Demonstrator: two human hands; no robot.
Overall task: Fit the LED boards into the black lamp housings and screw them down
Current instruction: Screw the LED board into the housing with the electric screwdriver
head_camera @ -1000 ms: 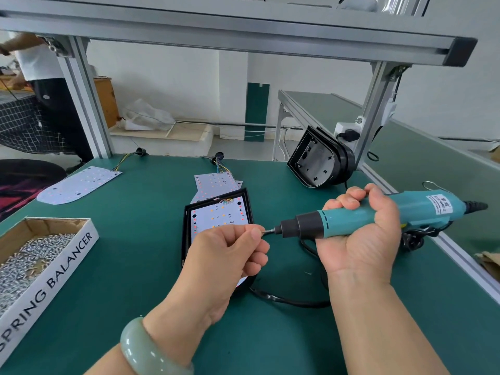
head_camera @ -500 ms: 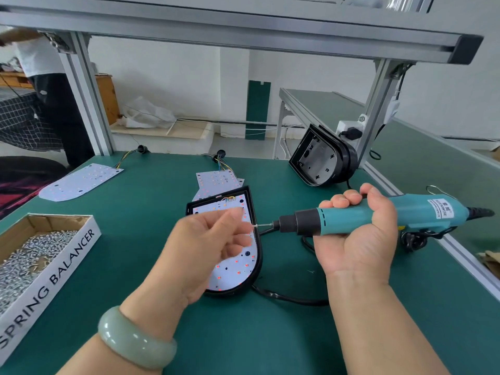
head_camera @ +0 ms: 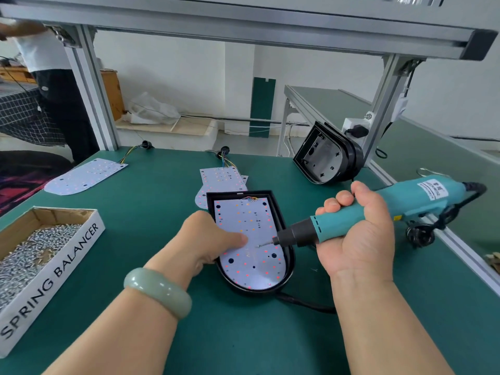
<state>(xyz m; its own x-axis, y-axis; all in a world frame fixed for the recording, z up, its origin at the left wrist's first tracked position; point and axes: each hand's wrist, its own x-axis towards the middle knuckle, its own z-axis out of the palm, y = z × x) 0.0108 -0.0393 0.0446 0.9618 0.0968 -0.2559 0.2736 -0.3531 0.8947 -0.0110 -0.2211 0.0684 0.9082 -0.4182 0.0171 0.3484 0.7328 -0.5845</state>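
Looking early yet: one white LED board (head_camera: pixel 249 239) seated flat in the black lamp housing (head_camera: pixel 287 262), rounded at its near end, mid-way across the green surface (head_camera: pixel 151 212). Pressing it down with one straight digit of the left hand (head_camera: pixel 208 239) (nothing visibly held). Gripping the teal plastic screwdriver (head_camera: pixel 405 201) firmly in the right hand (head_camera: pixel 357 234), small screw (head_camera: pixel 259 246) on the bit, right at the board. No driven screws discernible; second housing (head_camera: pixel 324 155) empty, spare boards (head_camera: pixel 84 175) loose, shiny screws heaped in the cardboard box (head_camera: pixel 54 269).
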